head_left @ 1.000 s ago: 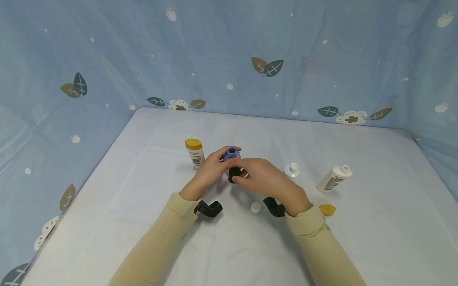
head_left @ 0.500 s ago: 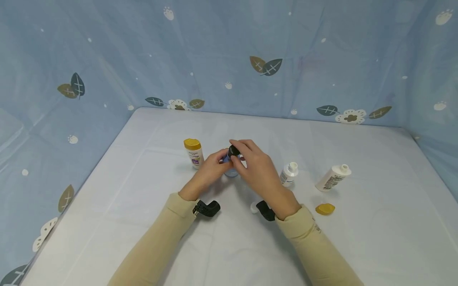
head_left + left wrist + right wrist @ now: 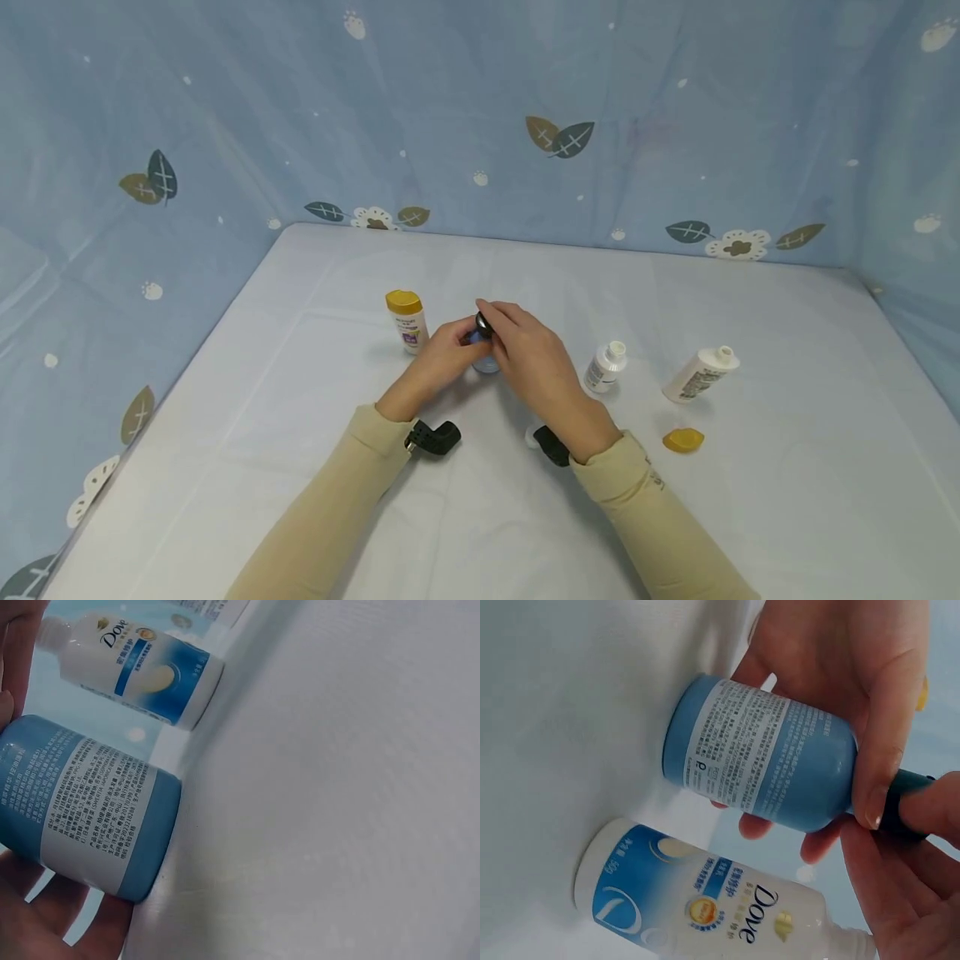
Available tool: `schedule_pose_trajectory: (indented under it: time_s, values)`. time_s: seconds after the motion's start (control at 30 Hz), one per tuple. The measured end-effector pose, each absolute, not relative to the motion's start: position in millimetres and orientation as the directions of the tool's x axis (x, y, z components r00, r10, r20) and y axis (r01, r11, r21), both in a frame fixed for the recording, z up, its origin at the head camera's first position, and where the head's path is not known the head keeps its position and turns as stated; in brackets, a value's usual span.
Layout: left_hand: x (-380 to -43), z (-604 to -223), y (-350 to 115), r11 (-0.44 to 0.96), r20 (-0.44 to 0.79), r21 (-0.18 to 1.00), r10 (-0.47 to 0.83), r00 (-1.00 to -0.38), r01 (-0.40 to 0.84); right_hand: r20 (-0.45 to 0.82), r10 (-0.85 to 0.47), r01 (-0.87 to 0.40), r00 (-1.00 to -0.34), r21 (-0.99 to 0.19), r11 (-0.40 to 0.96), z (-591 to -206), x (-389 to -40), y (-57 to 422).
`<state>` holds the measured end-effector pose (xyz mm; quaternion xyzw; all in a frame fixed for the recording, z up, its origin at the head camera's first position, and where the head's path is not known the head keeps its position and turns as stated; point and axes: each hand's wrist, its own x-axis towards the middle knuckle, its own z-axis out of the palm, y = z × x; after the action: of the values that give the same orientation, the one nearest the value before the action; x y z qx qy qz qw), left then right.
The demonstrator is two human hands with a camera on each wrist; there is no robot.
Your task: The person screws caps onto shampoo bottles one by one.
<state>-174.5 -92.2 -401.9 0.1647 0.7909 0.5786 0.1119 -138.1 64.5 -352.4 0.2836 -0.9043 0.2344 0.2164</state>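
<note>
A small blue bottle point(image 3: 487, 365) with a printed white label stands upright on the table, and my left hand point(image 3: 437, 360) grips it round the upper body. On its neck sits a black cap point(image 3: 483, 325), which my right hand point(image 3: 534, 354) pinches between thumb and fingers from above. The right wrist view shows the bottle's label point(image 3: 735, 746) and the dark cap point(image 3: 906, 789) at the neck, partly hidden by both hands. Close beside it stands a white and blue Dove bottle point(image 3: 705, 896) without a cap.
Left of the hands stands a white bottle with a yellow cap point(image 3: 407, 322). The uncapped Dove bottle point(image 3: 604, 368) and another open white bottle point(image 3: 699, 377), leaning, are to the right. A loose yellow cap point(image 3: 683, 440) and a white cap point(image 3: 532, 437) lie nearer me.
My right hand has lifted the black cap from in front of the blue bottle onto its open mouth, and its fingers have shifted round the cap. My left hand stays on the bottle.
</note>
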Motion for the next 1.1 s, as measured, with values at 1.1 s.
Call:
schedule_pose_trajectory:
  time_s: [1.1]
  values:
    - [-173.6,-406.6,-86.5,0.353,0.092,0.914,0.294,-0.951,0.198,0.51,-0.34,-0.53,-0.79,-0.291,0.797,-351.1,-136.4,66.0]
